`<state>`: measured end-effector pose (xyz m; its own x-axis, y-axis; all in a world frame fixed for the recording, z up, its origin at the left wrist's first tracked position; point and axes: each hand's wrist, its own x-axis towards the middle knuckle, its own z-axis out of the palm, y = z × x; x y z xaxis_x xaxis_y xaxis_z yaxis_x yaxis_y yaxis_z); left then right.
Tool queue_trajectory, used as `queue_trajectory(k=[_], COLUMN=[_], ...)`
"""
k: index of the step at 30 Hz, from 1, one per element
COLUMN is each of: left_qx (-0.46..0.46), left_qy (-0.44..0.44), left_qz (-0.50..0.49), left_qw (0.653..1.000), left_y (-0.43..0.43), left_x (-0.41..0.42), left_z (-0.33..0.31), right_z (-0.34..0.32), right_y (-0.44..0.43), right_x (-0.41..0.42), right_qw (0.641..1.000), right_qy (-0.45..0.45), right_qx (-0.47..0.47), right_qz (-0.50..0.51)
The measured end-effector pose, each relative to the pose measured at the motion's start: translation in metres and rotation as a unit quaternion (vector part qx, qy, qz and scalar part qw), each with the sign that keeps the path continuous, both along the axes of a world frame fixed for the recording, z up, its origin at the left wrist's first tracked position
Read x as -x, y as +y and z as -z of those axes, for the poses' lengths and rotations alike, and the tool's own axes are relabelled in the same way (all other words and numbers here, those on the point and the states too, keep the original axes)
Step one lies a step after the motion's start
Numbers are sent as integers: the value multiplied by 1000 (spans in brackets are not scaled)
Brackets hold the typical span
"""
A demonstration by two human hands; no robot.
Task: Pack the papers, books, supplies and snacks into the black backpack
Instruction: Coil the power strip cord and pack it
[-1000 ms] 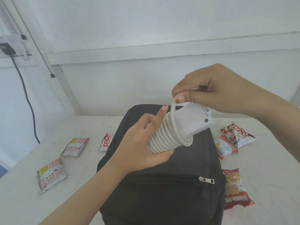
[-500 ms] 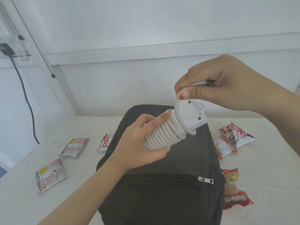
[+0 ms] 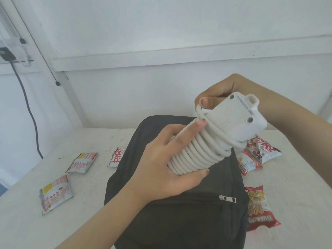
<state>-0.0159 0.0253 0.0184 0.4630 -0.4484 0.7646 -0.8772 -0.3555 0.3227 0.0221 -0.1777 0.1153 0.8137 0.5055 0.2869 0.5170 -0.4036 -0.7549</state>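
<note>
A white extension block (image 3: 231, 121) with its cord (image 3: 197, 155) coiled round it hangs above the black backpack (image 3: 179, 212). My left hand (image 3: 167, 166) grips the coiled end, index finger laid along the coils. My right hand (image 3: 221, 94) is behind the block's upper end and pinches the cord's loose turn at the thumb. The backpack lies flat on the white table (image 3: 23, 221), its front pocket zipper (image 3: 228, 198) closed. Snack packets lie on both sides: several on the left (image 3: 55, 194) (image 3: 82, 162) (image 3: 116, 157) and several on the right (image 3: 260, 209) (image 3: 248, 163) (image 3: 264, 148).
A white wall with a ledge (image 3: 179, 58) rises behind the table. A black cable (image 3: 28, 108) hangs down the wall at the left from a socket (image 3: 5, 54). A slanted white post (image 3: 36, 56) stands at the back left.
The block has turned so its flat back faces me. My right hand went from above it to behind its upper end, carrying another turn of cord round. My left hand holds on.
</note>
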Motion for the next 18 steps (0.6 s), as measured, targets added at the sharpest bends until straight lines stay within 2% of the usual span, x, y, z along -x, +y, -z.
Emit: queue_trajectory(k=[4,8,11,16,18], left_qx=[61,133,158,176,156], left_qy=[67,144,162,208,211], left_qz=[-22,-23,-50,-48,-79], left_qw=[996,980,973,961,962], left_y=[-4,-8,-9,-10,-10], left_x=[-2,-5,-7,-11,-12], left_z=[5,7,9,13,17], right_z=[17,29,33,35,35], right_y=[-5,-1,2,7,11], right_x=[-11,9,22,32,33], right_qw=[988,994,996,986,976], right_qy=[-12,9,16,77,83], right_qx=[80,51,31,-70,-99], right_qz=[129,98,85,132,175])
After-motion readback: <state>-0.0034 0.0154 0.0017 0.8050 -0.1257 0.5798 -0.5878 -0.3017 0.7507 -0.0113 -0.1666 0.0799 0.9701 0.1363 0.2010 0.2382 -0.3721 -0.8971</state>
